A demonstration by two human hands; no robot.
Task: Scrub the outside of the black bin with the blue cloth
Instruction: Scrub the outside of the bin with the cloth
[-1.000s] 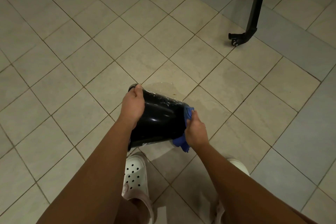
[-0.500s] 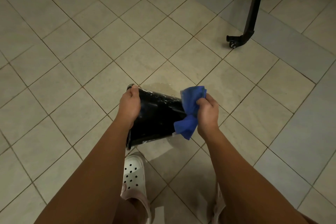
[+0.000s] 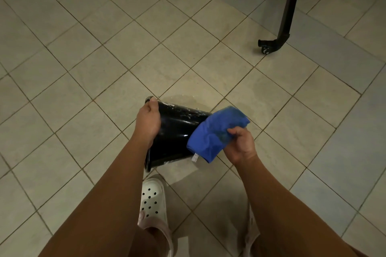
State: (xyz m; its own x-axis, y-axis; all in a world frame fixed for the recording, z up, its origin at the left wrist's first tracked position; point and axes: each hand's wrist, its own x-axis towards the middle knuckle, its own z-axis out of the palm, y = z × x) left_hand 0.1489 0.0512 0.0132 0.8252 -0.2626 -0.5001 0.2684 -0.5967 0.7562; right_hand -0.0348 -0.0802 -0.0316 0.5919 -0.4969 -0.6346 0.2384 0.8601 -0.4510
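A person stands over a tiled floor (image 3: 83, 64) and holds a black bin (image 3: 177, 131) tipped on its side at the centre of the view, its open rim toward the left and its base toward the right. The left hand (image 3: 147, 123) grips the rim end, fingers curled over the edge and the thumb at the top of the rim. The right hand (image 3: 240, 146) pinches a blue cloth (image 3: 213, 133) between thumb and curled fingers; the cloth is bunched and draped over the base end of the bin, touching its glossy wall, with a small white label (image 3: 194, 157) hanging from its lower edge. Pale streaks and droplets show along the bin's upper side, and a wet patch (image 3: 188, 100) darkens the tiles just beyond it. Whether the bin rests on the floor or is held clear of it cannot be told. Below the bin, between the two forearms, a white perforated clog (image 3: 153, 200) points toward it. At the upper right, well apart from the bin, a black metal leg (image 3: 289, 10) slants down to a small castor (image 3: 265, 48) on the tiles
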